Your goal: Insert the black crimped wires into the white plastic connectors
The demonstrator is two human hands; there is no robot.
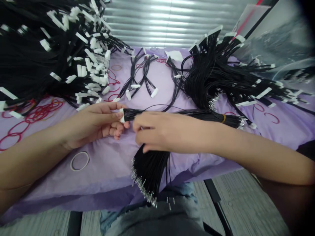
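My left hand (pixel 98 122) pinches a white plastic connector (pixel 122 115) between thumb and fingers, with black wires running from it. My right hand (pixel 162 131) grips a bundle of thin black wires (pixel 199 115) close to that connector. A yellow rubber band (pixel 223 118) ties the bundle, and its far end shows silvery metal terminals (pixel 241 123). A second length of black wires (pixel 150 172) hangs down below my right hand, ending in similar terminals at the cloth's front edge.
A lilac cloth (pixel 103 173) covers the table. Large heaps of black wires with white connectors lie at the upper left (pixel 49 55) and upper right (pixel 211 75), with smaller bundles (pixel 137 75) between them. Red rubber bands (pixel 41 111) and a white one (pixel 79 161) lie about.
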